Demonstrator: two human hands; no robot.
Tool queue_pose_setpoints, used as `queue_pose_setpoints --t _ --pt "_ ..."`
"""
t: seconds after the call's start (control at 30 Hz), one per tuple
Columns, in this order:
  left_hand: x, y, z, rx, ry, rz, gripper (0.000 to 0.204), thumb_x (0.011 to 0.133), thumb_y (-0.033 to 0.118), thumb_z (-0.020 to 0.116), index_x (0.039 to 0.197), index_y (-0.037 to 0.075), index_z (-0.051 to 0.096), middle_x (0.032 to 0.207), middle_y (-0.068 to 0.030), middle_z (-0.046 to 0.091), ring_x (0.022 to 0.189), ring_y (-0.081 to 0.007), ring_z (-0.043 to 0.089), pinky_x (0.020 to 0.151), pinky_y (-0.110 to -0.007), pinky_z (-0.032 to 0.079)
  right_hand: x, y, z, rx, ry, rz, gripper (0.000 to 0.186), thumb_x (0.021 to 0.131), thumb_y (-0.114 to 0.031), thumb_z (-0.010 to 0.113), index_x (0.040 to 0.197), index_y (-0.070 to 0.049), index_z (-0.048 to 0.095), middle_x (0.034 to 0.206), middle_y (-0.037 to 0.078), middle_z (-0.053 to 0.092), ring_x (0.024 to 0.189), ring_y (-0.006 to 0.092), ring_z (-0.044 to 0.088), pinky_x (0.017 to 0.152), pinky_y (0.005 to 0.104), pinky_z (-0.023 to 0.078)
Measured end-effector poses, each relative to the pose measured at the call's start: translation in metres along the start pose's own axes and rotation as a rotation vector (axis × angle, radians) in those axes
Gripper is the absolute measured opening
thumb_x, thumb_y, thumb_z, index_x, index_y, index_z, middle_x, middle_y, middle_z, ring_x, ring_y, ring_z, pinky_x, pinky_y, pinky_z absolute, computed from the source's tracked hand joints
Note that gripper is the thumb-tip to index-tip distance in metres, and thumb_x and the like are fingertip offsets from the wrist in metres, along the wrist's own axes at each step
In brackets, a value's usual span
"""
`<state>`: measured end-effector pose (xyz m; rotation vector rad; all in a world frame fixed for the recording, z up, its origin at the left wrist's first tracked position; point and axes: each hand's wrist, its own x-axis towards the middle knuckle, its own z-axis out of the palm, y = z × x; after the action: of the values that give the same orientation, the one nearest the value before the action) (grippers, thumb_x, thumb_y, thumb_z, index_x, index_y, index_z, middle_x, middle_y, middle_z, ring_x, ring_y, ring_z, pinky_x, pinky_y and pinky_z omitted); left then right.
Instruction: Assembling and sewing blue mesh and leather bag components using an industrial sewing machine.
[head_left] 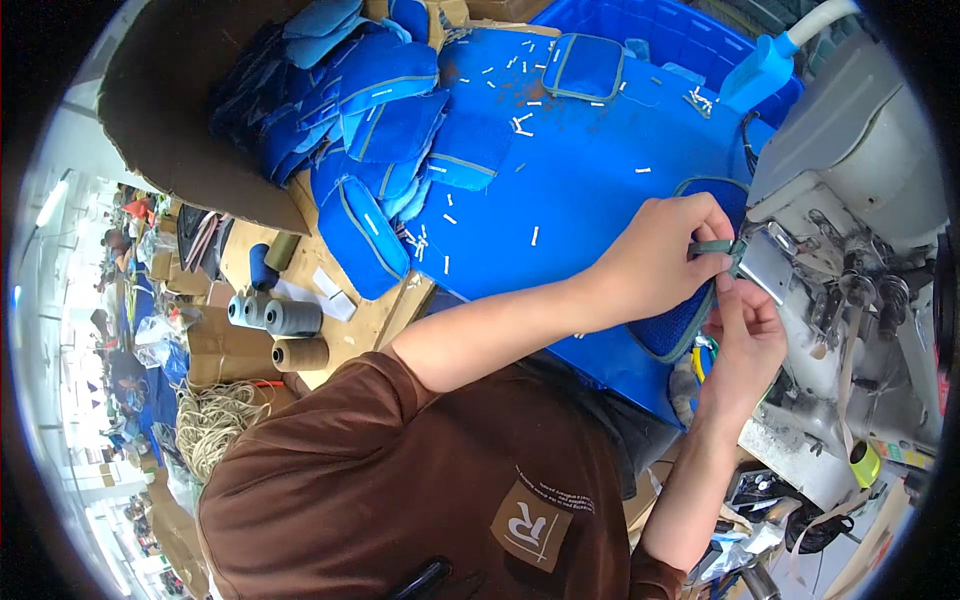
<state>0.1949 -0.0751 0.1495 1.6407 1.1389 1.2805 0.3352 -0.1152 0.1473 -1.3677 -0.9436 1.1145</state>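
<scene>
Thumb and forefinger of the left hand [655, 245] pinch a narrow grey-green fabric strip [712, 246]; the right hand [750, 335], fingers bent, seems closed on the edge of a rounded blue mesh pad [670, 328]. The grey-green-bound pad lies beneath the left hand, partly hidden, long axis slanting upper right to lower left, beside a grey metal machine [850, 150].

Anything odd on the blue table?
Yes. Small white strips lie scattered across the blue table, and a brownish smudge marks its far part, left of a blue pad. Both look untidy against the plain surface.
</scene>
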Motion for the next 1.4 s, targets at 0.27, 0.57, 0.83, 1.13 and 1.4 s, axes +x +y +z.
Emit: queue_pose_setpoints --t 0.27,0.57,0.83,1.13,1.4 --pt "0.010 0.002 -0.012 0.013 -0.239 -0.168 0.013 0.088 0.012 0.071 0.082 0.001 0.070 0.068 -0.0045 0.067 0.061 -0.0082 0.056 0.056 -0.027 0.043 0.004 0.003 -0.009 0.002 0.005 0.011 0.019 0.095 -0.020 0.069 0.095 -0.001 0.072 0.076 0.001 0.067 0.062 0.0058 0.057 0.058 0.0193 0.046" --pt "0.008 0.004 -0.010 0.007 -0.221 -0.184 0.022 0.090 0.016 0.067 0.074 0.001 0.068 0.061 -0.0038 0.062 0.056 -0.0071 0.050 0.051 -0.029 0.039 0.014 -0.004 -0.014 -0.126 -0.050 0.014 0.021 0.095 -0.019 0.068 0.099 0.001 0.074 0.078 0.002 0.069 0.062 0.0072 0.061 0.057 0.0220 0.052" --pt "0.005 -0.003 -0.005 -0.071 -0.236 -0.256 0.021 0.091 0.015 0.066 0.076 0.000 0.067 0.061 -0.0024 0.062 0.056 -0.0051 0.050 0.051 -0.027 0.040 0.019 -0.008 -0.018 -0.151 -0.140 0.027 0.021 0.095 -0.017 0.066 0.093 0.002 0.074 0.074 0.004 0.069 0.061 0.0075 0.063 0.056 0.0219 0.052" --pt "0.000 -0.001 0.000 0.138 -0.136 -0.061 0.011 0.083 0.010 0.069 0.082 0.000 0.066 0.066 -0.0100 0.065 0.060 -0.0201 0.062 0.056 -0.034 0.047 0.022 -0.010 -0.014 -0.198 -0.140 -0.013 0.017 0.094 -0.012 0.066 0.092 0.004 0.073 0.070 0.003 0.067 0.058 0.0070 0.061 0.054 0.0204 0.049" --pt "0.004 0.001 -0.006 0.283 -0.108 0.042 0.015 0.079 0.012 0.073 0.084 -0.001 0.067 0.079 -0.0193 0.069 0.073 -0.0356 0.067 0.064 -0.042 0.051 0.018 -0.012 -0.008 -0.325 -0.111 -0.107 0.014 0.093 -0.008 0.067 0.093 0.005 0.073 0.068 0.004 0.066 0.055 0.0068 0.059 0.052 0.0201 0.048"
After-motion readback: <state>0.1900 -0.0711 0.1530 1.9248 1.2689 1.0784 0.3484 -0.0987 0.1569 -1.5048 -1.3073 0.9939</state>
